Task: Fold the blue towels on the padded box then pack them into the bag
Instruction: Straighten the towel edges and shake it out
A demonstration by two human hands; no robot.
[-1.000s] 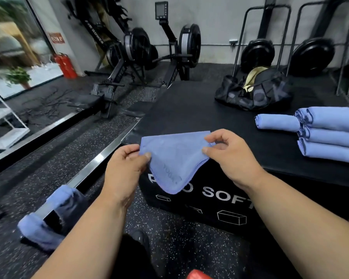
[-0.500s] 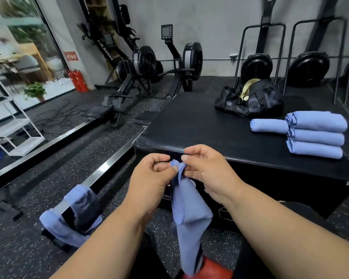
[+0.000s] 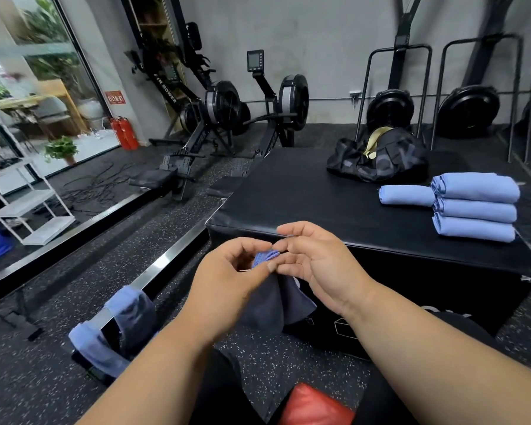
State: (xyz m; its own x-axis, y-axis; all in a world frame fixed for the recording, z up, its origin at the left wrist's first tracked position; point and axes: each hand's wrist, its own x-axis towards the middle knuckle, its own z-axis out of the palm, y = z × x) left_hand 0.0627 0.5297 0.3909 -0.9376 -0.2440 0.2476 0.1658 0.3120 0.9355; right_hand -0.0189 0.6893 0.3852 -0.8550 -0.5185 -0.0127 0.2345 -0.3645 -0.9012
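A: Off the near left corner of the black padded box point(image 3: 304, 204), in front of its edge, both hands meet; the left hand point(image 3: 227, 283) pinches the bunched top of a blue cloth towel point(image 3: 270, 299), thumb against fingers, and the rest of the cloth hangs down between the forearms

B: And the right hand point(image 3: 316, 265)?

A: Its fingers curl loosely beside the same bunch, touching it; whether they truly grip it I cannot tell

B: How much of the box top is free?

A: The whole left half up to the left edge is bare. Toward the right edge sits a stack of three folded blue towels point(image 3: 475, 207), with a single folded blue towel point(image 3: 406, 195) just beside it on the left. The black duffel bag point(image 3: 380, 157) lies at the far edge, gaping

B: Anything else nearby?

A: Another blue towel draped over a low black frame point(image 3: 117, 332) on the speckled floor, left of the box

B: What changed?

A: A second ago the towel was spread flat between both hands; now its corners are gathered together and it hangs folded
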